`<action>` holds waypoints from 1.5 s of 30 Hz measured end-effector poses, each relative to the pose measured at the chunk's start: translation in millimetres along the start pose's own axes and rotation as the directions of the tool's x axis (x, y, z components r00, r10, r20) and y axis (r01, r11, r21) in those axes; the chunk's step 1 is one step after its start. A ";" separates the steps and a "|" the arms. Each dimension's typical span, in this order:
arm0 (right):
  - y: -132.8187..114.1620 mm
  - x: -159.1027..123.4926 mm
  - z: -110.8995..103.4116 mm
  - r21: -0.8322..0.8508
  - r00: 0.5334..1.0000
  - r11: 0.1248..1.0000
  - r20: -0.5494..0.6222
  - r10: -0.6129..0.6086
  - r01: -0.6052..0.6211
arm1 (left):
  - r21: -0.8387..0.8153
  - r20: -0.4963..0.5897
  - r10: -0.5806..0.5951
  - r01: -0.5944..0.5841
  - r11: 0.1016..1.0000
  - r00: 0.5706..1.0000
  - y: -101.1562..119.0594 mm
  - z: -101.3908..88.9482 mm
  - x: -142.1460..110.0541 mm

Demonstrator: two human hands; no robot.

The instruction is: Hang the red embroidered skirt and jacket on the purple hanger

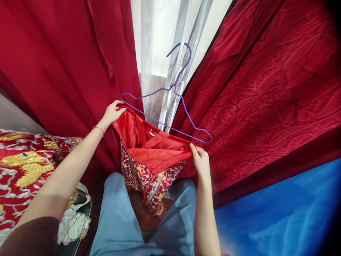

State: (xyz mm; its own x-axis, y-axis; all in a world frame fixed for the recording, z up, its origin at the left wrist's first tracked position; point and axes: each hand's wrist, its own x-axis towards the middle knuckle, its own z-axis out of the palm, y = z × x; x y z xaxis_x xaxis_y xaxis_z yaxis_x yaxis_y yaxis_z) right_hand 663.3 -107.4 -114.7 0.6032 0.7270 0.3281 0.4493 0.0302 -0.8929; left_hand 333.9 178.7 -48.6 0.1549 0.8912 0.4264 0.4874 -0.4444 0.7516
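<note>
A red garment [153,153] with a plain red lining and gold-and-white embroidery on the outside hangs between my hands, its waist opening stretched wide. My left hand [112,113] pinches the left edge of the opening. My right hand [200,160] grips the right edge. A purple wire hanger [176,89] sits just behind the opening, its lower bar running from beside my left hand to above my right hand; its hook points up in front of the white curtain. Whether either hand also holds the hanger is unclear.
Dark red curtains [66,64] hang left, patterned red ones [266,99] right, with a sheer white curtain [165,32] between. An embroidered red cloth [23,167] lies at left. A blue surface [279,213] sits lower right. My legs in blue trousers [119,220] are below.
</note>
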 end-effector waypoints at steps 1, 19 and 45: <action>2.8 3.5 4.6 0.007 1.000 1.000 -0.024 -0.003 0.003 | 0.047 -0.023 0.020 -0.019 0.999 1.000 0.6 2.3 2.2; -0.1 25.5 2.0 0.530 0.990 0.848 -0.111 0.090 -0.018 | -0.195 0.025 0.254 -0.245 0.950 0.967 33.5 -17.9 13.2; -66.8 -13.2 -52.5 0.499 0.974 0.866 -0.185 0.134 -0.024 | 0.093 0.051 0.372 -0.375 0.922 0.927 145.2 -3.0 -77.6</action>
State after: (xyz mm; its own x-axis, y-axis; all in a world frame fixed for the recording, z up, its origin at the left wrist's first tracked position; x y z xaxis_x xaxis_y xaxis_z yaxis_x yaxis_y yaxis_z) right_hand 659.9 -154.9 -43.2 0.7695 0.5847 0.2569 0.0456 0.3509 -0.9353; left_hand 390.1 44.7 29.0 0.3687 0.6653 0.6491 0.4716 -0.7357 0.4862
